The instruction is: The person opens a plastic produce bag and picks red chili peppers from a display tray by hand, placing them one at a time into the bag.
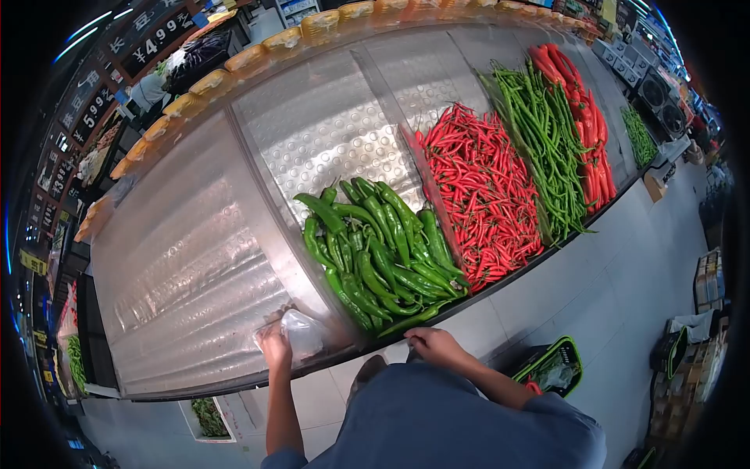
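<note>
My left hand (274,345) is closed on a clear plastic bag (303,331), just over the front of the bare metal section of the stall. My right hand (434,345) is curled at the stall's front edge, fingertips pinched together; whether anything small is between them is hidden. Close above those fingertips, a long green pepper (412,321) lies along the edge. It belongs to a heap of green peppers (373,250) piled in the section between and beyond my hands.
Right of the heap lie small red chillies (480,195), thin green chillies (547,141) and long red peppers (590,133), parted by clear dividers. A black-and-green basket (574,353) stands on the floor at right. A white box of greens (209,418) sits below left.
</note>
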Tool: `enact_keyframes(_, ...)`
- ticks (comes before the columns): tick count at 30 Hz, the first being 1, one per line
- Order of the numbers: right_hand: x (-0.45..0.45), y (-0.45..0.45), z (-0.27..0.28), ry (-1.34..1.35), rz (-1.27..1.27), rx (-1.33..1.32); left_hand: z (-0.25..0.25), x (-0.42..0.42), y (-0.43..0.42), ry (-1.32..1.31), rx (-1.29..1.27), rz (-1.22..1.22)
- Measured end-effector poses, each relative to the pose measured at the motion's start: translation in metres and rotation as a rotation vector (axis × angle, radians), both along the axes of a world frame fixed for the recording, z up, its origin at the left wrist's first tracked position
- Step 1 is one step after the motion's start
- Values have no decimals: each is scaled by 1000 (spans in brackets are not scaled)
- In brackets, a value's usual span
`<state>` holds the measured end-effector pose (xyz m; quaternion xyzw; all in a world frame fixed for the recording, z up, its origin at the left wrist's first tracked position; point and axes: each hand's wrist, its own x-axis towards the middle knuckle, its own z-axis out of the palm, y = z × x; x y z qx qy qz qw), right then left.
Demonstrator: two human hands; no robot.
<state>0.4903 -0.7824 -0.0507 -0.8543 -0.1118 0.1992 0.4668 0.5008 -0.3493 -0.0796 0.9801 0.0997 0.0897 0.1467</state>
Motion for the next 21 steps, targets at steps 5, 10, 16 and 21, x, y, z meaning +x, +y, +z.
enact_keyframes(5, 29, 19, 10, 6, 74, 35, 42, 18, 29, -179, -105, 29)
enact_keyframes(10, 37, 68, 32, 44, 55, 305, 101, 21, 25, -342, -475, 164)
enact_keyframes(16, 30, 173, 75, 181, -101, 871, 137, 14, 12, -98, -1039, -53)
enact_keyframes(21, 36, 200, 81, 41, -59, 742, 148, 9, -1, -64, -1336, -105)
